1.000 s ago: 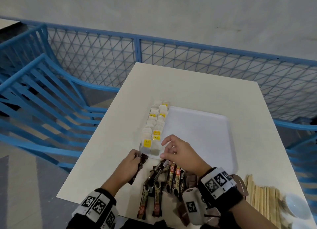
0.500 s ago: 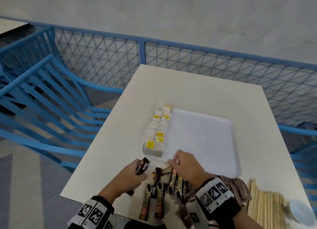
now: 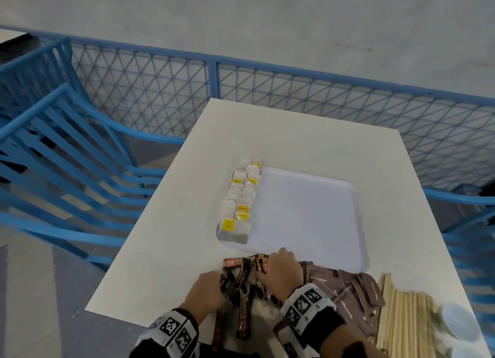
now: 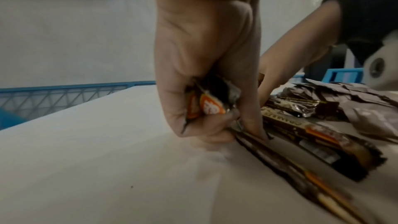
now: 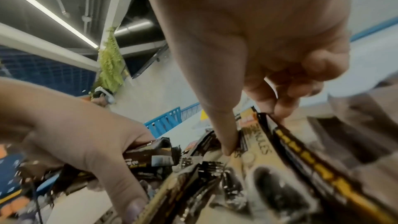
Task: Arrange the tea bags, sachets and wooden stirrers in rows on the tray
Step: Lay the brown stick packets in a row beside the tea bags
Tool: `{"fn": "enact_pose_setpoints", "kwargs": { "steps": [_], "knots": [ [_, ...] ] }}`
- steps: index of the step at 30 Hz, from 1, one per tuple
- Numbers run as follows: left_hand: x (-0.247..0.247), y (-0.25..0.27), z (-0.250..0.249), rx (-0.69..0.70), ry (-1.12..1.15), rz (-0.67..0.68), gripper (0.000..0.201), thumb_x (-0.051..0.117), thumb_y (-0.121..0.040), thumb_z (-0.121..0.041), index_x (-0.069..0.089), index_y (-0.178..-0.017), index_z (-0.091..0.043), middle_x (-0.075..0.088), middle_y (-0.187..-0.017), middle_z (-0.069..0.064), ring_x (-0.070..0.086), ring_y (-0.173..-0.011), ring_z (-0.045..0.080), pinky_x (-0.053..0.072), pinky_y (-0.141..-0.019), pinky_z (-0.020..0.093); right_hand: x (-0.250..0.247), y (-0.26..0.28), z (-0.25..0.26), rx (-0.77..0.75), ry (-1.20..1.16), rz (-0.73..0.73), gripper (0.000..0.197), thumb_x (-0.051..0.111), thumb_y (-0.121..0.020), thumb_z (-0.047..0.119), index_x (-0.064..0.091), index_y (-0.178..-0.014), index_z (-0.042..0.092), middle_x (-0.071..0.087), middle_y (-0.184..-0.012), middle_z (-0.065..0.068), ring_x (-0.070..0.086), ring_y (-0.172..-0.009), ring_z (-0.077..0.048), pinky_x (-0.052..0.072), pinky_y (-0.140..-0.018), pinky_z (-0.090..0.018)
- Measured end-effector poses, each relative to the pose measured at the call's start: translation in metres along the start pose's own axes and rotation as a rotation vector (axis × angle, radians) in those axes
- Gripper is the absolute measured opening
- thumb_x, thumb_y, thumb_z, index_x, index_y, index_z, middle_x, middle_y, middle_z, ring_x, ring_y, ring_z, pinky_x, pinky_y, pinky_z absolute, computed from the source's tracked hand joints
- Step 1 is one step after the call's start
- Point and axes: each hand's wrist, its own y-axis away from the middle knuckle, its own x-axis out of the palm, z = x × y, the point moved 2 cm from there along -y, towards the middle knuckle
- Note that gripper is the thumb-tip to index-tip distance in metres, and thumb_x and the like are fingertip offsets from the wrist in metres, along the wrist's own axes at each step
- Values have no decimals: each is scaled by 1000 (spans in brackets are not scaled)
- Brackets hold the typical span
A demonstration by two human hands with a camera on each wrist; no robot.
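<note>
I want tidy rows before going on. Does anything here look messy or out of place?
Yes. The coffee stick sachets lie crisscrossed in a loose heap on the table, off the tray, and the brown sugar sachets overlap untidily beside them. The tea bags already form two neat rows along the tray's left edge.

White tray (image 3: 308,215); yellow-tagged tea bags (image 3: 238,197); brown sachets (image 3: 348,290).

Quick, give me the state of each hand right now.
Left hand: closed, gripping dark coffee sachets.
Right hand: fingers curled down onto the sachet pile; whether it grips one cannot be told.
</note>
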Motion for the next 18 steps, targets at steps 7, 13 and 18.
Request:
{"fn": "enact_pose_setpoints", "kwargs": {
  "steps": [7,13,18],
  "knots": [
    [-15,0,16,5,360,-77,24,72,-73,-18,53,-59,-19,53,-59,-8,47,-54,4,34,-49,11,-2,-9,-15,-37,-327,72,28,48,-93,35,52,-84,9,57,-87,-9,59,-92,-28,45,-79,-31],
    [-35,1,16,13,835,-44,15,68,-84,-17,58,-77,-9,47,-56,-4,41,-47,5,35,-49,15,-34,-1,-31,-118,-599,139,37,54,-91,35,37,-63,18,41,-59,7,38,-54,-5,30,-52,-17],
    [-45,-4,-7,81,1092,-42,23,60,-89,-14,58,-107,0,64,-102,25,62,-91,26,54,-82,37,-67,11,-17,-252,-928,185,27,53,-93,25,47,-69,16,46,-61,8,43,-47,3,34,-49,-8]
  ]
}}
